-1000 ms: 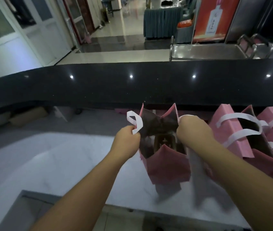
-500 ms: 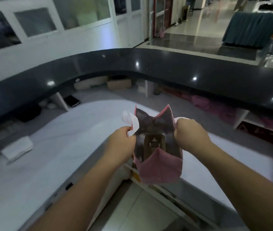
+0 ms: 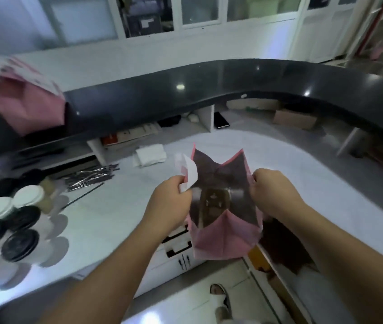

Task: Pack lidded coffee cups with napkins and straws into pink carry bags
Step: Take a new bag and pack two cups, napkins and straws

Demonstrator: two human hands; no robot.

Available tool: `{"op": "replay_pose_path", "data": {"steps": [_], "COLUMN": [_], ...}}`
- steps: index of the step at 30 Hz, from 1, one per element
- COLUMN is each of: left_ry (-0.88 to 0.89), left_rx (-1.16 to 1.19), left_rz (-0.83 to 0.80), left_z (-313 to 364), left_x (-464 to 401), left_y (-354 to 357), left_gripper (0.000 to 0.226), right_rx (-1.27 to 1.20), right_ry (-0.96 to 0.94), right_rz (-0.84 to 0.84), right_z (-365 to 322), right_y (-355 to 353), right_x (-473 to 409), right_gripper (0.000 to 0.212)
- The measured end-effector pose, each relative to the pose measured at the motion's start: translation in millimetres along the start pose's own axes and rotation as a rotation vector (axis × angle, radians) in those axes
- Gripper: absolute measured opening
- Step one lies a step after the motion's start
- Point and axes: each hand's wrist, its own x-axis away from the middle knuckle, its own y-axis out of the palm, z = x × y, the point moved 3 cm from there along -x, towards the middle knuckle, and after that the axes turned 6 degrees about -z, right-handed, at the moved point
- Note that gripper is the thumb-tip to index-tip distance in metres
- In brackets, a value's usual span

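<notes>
Here, held up in mid-air between both hands: a pink bag (image 3: 223, 239), mouth spread open, dark lining showing, hanging over the near edge of the white counter (image 3: 106, 220) and the floor beyond it. Left hand (image 3: 170, 204) curled tight round the bag's left rim and its white paper handle (image 3: 189, 170), which sticks up above the knuckles. Right hand (image 3: 271, 191) closed in a fist on the right rim, fingers folded under and pinching the paper. Inside the bag, something dark and rounded at the bottom, too dim to name. Toward the left edge of the counter, a cluster of lidded cups (image 3: 10, 220), most with black lids, two with white, standing close together and touching. Just behind them, a loose heap of thin dark straws (image 3: 90, 176), fanned toward the back edge. Further along, near the counter's middle, a small stack of white napkins (image 3: 149, 155). At the far left, blurred, another pink bag (image 3: 28, 101) up on the raised dark ledge (image 3: 185, 90) that curves round the counter. Below, a sandalled foot (image 3: 218, 291) on the pale floor.
</notes>
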Motion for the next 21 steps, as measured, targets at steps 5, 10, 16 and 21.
{"op": "replay_pose_path", "data": {"steps": [5,10,16,21], "left_ry": [-0.14,-0.28,-0.43,-0.5], "left_rx": [0.058,0.099,0.212,0.218], "left_rz": [0.11,0.226,0.327,0.403], "left_z": [-47.5,-81.3,-118.1,-142.6], "left_x": [-11.5,-28.5,-31.3,-24.6], "left_y": [-46.8,-87.6,-122.5,-156.0], "left_gripper": [0.016,0.023,0.016,0.018], "right_rx": [0.018,0.003,0.003,-0.01], "right_ry": [-0.189,-0.369,-0.558,-0.646], "right_rz": [-0.051,-0.095,-0.179,-0.26], "right_z": [-80.0,-150.4,-222.6,-270.6], "right_y": [25.1,39.3,65.3,90.0], "right_x": [-43.8,-88.3,-120.4,-121.3], "right_gripper": [0.031,0.024,0.024,0.022]}}
